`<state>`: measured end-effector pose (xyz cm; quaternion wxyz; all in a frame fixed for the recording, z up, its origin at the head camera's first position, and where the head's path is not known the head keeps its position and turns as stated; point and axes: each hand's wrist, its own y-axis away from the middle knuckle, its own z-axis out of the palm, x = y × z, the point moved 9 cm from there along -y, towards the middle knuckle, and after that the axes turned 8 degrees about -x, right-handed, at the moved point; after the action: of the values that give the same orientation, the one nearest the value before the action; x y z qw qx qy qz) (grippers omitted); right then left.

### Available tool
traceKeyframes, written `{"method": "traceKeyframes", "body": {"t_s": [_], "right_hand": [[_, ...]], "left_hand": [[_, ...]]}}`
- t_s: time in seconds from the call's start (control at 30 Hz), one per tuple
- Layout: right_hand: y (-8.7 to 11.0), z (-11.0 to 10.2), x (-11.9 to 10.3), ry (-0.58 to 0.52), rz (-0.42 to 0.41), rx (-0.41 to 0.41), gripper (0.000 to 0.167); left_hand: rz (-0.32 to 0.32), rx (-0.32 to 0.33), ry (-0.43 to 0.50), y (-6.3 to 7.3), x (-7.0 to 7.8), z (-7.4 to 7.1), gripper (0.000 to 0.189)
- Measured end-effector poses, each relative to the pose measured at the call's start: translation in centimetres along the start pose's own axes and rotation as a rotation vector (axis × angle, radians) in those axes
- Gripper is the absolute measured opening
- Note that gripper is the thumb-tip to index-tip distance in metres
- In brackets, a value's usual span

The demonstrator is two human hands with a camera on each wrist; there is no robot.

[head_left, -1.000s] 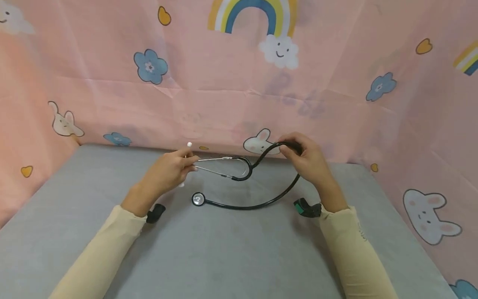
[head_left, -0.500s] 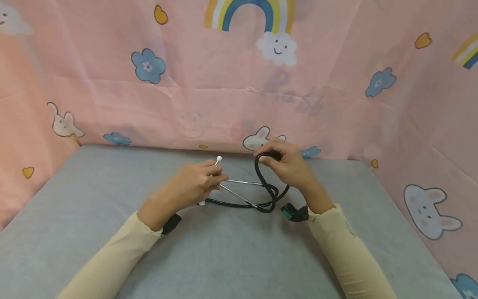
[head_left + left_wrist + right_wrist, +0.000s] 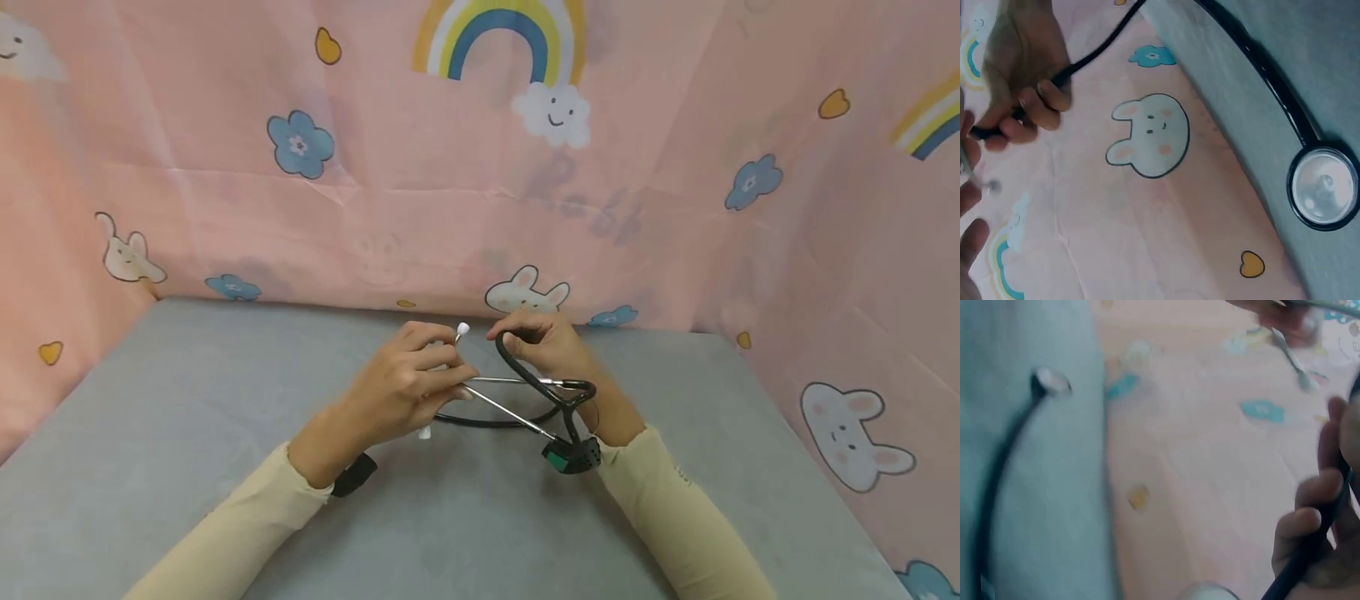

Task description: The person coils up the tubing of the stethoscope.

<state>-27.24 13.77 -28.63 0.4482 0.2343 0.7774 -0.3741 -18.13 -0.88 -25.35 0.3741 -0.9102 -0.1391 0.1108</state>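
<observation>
A black stethoscope (image 3: 551,392) with silver ear tubes and white ear tips is held between both hands above the grey table. My left hand (image 3: 408,375) pinches the metal ear tubes near their tips. The black tubing is gripped by my right hand (image 3: 551,346), its fingers curled round a bend in it. In the left wrist view the chest piece (image 3: 1325,184) hangs at the end of the tubing; the left hand hides it in the head view. The Y-joint of the tubing lies in front of the right wrist.
The grey table (image 3: 450,533) ends at a pink printed curtain (image 3: 420,217) behind and at the sides. A black wrist device (image 3: 573,456) with a green patch sits at the right wrist, and another dark device (image 3: 354,475) at the left.
The hands have come closer together, the left moving right and the right moving left and down. The tubing has folded into a tighter bend, and the ear tubes now point towards the right wrist.
</observation>
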Motion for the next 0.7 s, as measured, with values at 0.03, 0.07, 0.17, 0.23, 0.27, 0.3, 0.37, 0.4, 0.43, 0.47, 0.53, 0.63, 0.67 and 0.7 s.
{"method": "traceKeyframes", "body": {"t_s": [0.03, 0.07, 0.17, 0.23, 0.27, 0.3, 0.37, 0.4, 0.43, 0.47, 0.53, 0.63, 0.67, 0.7], "right_hand": [[0.0, 0.4, 0.3, -0.041, 0.019, 0.019, 0.013], [0.0, 0.8, 0.6, -0.097, 0.042, 0.037, 0.014], [-0.1, 2.4, 1.9, -0.213, 0.109, 0.055, 0.016], [-0.1, 3.7, 2.5, -0.207, 0.162, 0.017, 0.020], [0.0, 4.3, 3.0, -0.209, 0.199, -0.001, 0.021], [0.0, 4.9, 3.5, -0.205, 0.237, -0.011, 0.023], [0.2, 6.0, 4.1, -0.224, 0.316, -0.019, 0.026], [0.3, 6.4, 4.5, -0.244, 0.347, -0.016, 0.029], [0.4, 6.7, 4.9, -0.254, 0.384, 0.006, 0.031], [0.4, 7.1, 5.1, -0.287, 0.391, 0.012, 0.035], [0.4, 7.6, 5.2, -0.289, 0.399, 0.023, 0.042], [0.1, 8.0, 4.9, -0.246, 0.388, 0.019, 0.054], [0.0, 8.1, 4.6, -0.220, 0.374, 0.010, 0.055], [-0.1, 8.1, 4.4, -0.189, 0.369, 0.002, 0.054]], "left_hand": [[-0.008, 0.024, 0.003, 0.0, 0.1, -0.2, 0.015], [-0.017, 0.043, 0.007, 0.0, 0.1, -0.3, 0.015], [-0.033, 0.088, 0.008, 0.0, 0.2, -0.6, 0.016], [-0.049, 0.113, 0.010, 0.0, 0.1, -0.8, 0.018], [-0.065, 0.126, 0.011, 0.1, 0.0, -0.9, 0.018], [-0.083, 0.138, 0.015, 0.2, -0.2, -1.0, 0.017], [-0.125, 0.162, 0.027, 0.4, -0.6, -1.2, 0.015], [-0.149, 0.170, 0.031, 0.5, -0.9, -1.3, 0.014], [-0.172, 0.176, 0.031, 0.5, -1.1, -1.3, 0.012], [-0.192, 0.179, 0.024, 0.6, -1.3, -1.4, 0.010], [-0.228, 0.185, 0.005, 0.8, -1.7, -1.4, 0.010], [-0.280, 0.191, -0.045, 1.1, -2.2, -1.6, 0.010], [-0.296, 0.193, -0.065, 1.2, -2.4, -1.7, 0.012], [-0.312, 0.194, -0.086, 1.3, -2.6, -1.8, 0.013]]}}
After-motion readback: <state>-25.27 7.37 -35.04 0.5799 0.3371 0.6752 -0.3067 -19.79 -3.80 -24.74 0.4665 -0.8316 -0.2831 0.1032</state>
